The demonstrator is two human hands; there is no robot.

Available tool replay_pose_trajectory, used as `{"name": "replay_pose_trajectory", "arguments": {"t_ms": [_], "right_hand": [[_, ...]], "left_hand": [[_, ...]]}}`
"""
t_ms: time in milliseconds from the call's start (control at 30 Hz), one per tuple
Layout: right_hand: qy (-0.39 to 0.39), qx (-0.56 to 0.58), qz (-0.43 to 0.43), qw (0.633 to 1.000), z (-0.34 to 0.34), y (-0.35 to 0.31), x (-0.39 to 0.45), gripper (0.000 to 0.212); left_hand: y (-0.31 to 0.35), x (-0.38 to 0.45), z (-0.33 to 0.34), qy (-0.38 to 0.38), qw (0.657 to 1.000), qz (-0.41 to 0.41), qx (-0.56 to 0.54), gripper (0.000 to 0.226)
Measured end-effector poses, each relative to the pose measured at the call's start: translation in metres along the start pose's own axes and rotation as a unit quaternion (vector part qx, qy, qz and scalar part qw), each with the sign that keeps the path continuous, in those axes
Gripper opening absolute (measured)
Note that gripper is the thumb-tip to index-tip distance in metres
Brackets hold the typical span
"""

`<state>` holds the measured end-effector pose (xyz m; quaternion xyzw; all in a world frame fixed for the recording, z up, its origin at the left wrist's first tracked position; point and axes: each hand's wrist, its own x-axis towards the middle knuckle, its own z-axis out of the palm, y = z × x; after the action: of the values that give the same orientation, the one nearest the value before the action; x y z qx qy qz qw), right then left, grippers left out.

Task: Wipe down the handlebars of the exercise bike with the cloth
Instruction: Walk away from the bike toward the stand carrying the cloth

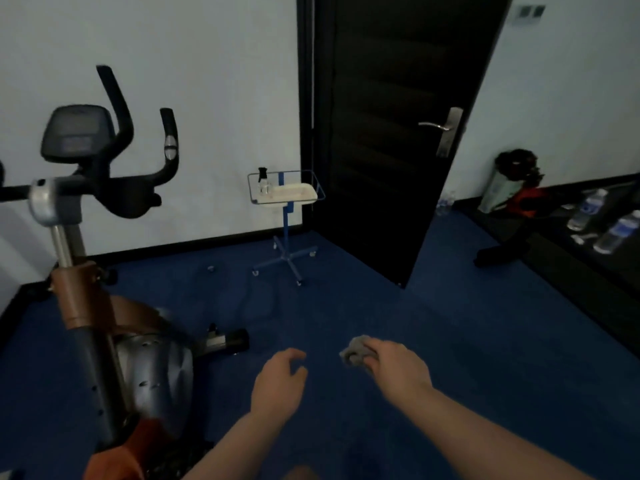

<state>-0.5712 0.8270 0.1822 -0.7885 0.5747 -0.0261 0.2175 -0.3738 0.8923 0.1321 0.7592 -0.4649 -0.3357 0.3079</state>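
- Cloth (355, 353): a small grey rag, bunched into a wad, sits in the right hand (398, 367) low in the view, over the blue floor (450, 341); the fingers are curled round it, and only its crumpled front end shows past them.
- The left hand (277, 382) hangs just beside it, apart from the cloth, fingers loosely bent and holding nothing.
- The exercise bike (104, 306) stands to the left, with a silver flywheel housing, a brown collar on its post and a grey console (78, 133).
- Its handlebars (145, 157) are black and curve upward, the nearer grip carrying a silver pad; they are well apart from the cloth.
- Blur makes the console's writing unreadable.
- Further back, a blue wheeled stand (287, 216) carries a white tray (294, 194) and a spray bottle (264, 183).
- Behind it stands a dark door (398, 133); labelled water bottles (588, 209) lie to the right, their print too small to read.
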Motion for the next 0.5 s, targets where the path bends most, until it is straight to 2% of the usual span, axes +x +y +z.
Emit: {"name": "replay_pose_trajectory", "arguments": {"t_ms": [300, 500], "right_hand": [[-0.021, -0.010, -0.047, 0.999, -0.014, -0.012, 0.138, 0.032], [-0.030, -0.010, -0.040, 0.999, -0.031, -0.033, 0.246, 0.034]], "left_hand": [[0.013, 0.124, -0.006, 0.016, 0.999, -0.050, -0.009, 0.030], [0.015, 0.228, -0.045, 0.024, 0.997, -0.069, 0.004, 0.030]]}}
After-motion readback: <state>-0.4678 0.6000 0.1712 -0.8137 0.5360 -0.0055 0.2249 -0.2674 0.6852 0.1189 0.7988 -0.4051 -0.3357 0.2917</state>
